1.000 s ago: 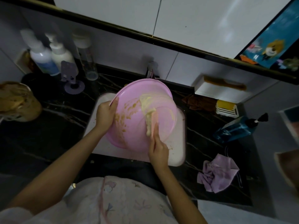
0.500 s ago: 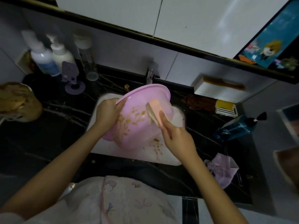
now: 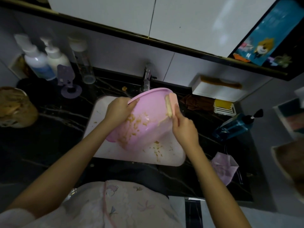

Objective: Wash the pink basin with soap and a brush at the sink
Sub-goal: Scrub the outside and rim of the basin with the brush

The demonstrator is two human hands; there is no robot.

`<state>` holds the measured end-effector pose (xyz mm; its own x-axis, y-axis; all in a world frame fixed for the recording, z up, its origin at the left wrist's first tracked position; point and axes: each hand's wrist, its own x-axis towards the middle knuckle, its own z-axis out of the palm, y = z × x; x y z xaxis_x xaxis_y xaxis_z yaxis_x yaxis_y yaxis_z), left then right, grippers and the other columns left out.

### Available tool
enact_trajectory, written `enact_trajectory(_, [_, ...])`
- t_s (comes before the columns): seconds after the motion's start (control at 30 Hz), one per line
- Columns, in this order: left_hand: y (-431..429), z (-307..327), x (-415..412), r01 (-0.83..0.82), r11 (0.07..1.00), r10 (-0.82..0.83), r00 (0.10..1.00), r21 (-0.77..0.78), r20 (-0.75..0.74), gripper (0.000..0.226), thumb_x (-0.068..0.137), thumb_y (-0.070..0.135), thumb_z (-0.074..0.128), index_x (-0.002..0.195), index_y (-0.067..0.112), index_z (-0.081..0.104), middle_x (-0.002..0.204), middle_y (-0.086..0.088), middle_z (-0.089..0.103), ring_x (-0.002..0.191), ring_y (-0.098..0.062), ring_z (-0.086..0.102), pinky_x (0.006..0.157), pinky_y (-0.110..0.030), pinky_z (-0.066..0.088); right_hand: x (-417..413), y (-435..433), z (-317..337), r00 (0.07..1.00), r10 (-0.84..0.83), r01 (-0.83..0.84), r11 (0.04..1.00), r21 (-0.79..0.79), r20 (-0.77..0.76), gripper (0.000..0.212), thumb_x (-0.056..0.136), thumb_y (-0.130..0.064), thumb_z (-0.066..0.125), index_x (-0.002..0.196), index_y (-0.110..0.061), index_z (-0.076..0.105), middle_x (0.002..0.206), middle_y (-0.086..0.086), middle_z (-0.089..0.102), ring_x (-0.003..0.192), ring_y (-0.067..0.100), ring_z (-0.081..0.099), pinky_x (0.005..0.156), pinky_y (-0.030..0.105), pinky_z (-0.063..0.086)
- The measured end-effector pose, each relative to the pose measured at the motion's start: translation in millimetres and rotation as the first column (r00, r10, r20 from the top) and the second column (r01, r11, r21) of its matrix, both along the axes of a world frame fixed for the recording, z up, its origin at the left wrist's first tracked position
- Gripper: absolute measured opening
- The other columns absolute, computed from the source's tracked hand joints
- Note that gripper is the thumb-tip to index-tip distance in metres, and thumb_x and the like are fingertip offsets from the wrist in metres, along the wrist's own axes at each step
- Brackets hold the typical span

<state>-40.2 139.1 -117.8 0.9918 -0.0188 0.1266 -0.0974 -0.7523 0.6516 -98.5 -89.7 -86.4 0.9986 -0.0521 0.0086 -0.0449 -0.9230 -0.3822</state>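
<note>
The pink basin (image 3: 148, 106) is tilted over the white sink (image 3: 171, 155), its outer side turned toward me and smeared with brownish foam. My left hand (image 3: 117, 110) grips the basin's rim on the left. My right hand (image 3: 184, 129) holds a pink brush (image 3: 171, 104) with soiled bristles, pressed against the basin's upper right edge. Brown flecks lie on the sink floor below the basin.
The faucet (image 3: 146, 78) stands behind the basin. Pump bottles (image 3: 38, 63) and a clear bottle (image 3: 83, 63) sit back left on the black counter. A yellow soap on a dish (image 3: 223, 106), a blue bottle (image 3: 235, 126) and a pink cloth (image 3: 223, 167) lie to the right.
The basin has tipped further, so its outer side now faces me. My right hand has carried the brush from inside the bowl up to the outer right edge.
</note>
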Motion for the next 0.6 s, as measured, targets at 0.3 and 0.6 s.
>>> enact_trajectory(0.3, [11.7, 2.2, 8.7, 0.017, 0.996, -0.021, 0.998, -0.088, -0.054, 0.051, 0.090, 0.050, 0.044, 0.050, 0.018, 0.041, 0.051, 0.000, 0.047, 0.061, -0.030, 0.053, 0.055, -0.032, 0.032, -19.7, -19.3, -13.7, 0.987, 0.140, -0.137, 0.990, -0.045, 0.073, 0.051, 0.098, -0.029, 0.036, 0.148, -0.029, 0.025, 0.060, 0.004, 0.054, 0.051, 0.022, 0.057, 0.041, 0.026, 0.038])
enact_trajectory(0.6, [25.6, 3.7, 17.0, -0.029, 0.995, 0.023, 0.998, -0.098, -0.065, 0.053, 0.095, 0.039, 0.049, 0.050, 0.014, 0.040, 0.048, 0.000, 0.044, 0.056, -0.023, 0.047, 0.050, -0.029, 0.030, -57.0, 22.1, -52.1, 0.947, 0.238, -0.244, 0.970, 0.001, 0.217, 0.053, 0.092, -0.030, 0.040, 0.145, -0.024, 0.035, 0.057, 0.013, 0.061, 0.047, 0.034, 0.056, 0.040, 0.032, 0.039])
